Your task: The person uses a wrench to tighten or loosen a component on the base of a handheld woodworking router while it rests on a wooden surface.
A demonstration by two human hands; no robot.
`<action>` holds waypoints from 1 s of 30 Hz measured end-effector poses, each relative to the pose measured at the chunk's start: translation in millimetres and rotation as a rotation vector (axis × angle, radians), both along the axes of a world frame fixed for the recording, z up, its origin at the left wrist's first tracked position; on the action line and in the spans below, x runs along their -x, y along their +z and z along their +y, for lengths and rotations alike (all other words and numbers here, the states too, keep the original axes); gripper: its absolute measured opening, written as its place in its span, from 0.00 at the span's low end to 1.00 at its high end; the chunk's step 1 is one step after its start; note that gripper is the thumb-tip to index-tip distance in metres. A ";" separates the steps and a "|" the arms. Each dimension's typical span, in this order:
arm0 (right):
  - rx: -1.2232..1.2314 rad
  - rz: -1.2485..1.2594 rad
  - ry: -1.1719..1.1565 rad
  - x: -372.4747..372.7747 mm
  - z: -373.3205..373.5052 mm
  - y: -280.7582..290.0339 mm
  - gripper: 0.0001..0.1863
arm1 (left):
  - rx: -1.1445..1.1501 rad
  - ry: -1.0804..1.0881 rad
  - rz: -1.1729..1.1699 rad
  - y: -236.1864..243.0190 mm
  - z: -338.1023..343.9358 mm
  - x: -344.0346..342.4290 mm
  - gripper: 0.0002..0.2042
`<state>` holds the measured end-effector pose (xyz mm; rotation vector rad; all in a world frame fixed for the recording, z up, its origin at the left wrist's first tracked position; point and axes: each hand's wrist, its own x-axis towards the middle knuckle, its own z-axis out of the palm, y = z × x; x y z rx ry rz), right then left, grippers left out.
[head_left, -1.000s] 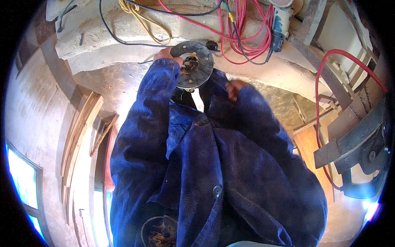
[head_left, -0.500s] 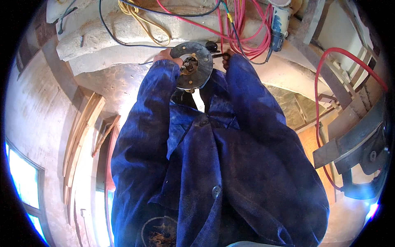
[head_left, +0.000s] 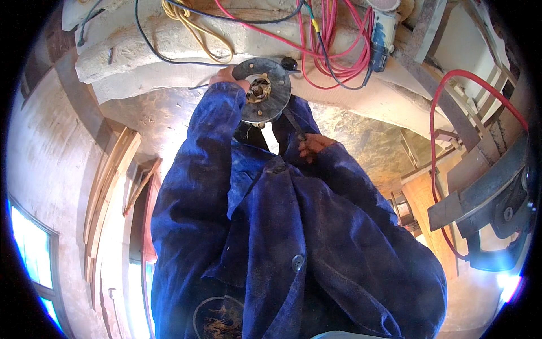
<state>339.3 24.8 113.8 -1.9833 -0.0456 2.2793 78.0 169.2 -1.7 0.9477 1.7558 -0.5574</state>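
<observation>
My left hand (head_left: 226,77) grips the side of a router (head_left: 278,103), its round black base plate facing me. Brass-coloured screws dot the plate, and metal parts show in its central hole. A black ball knob (head_left: 289,63) sticks out behind its upper right edge. Below and right of the plate, my right hand (head_left: 314,148) is closed around a slim dark bar, seemingly a flat wrench (head_left: 294,124). The bar points up toward the plate's lower right rim; whether it touches cannot be told. The blue jacket sleeves cover both forearms.
Dusty pale beams (head_left: 141,51) cross behind the hands, carrying a yellow cord (head_left: 195,25), a coil of red cable (head_left: 353,70) and a blue-grey power tool (head_left: 384,42). A red hose (head_left: 433,130) loops at right. Wooden strips (head_left: 110,192) lean at left.
My right hand has come down and toward me from beside the plate's upper right, bringing the dark bar with it. My left hand and the router stay almost in place.
</observation>
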 end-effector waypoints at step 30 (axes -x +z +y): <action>-0.005 0.095 0.602 48.9 40.7 11.2 0.13 | 0.029 -0.020 -0.019 12.9 11.3 -4.1 0.30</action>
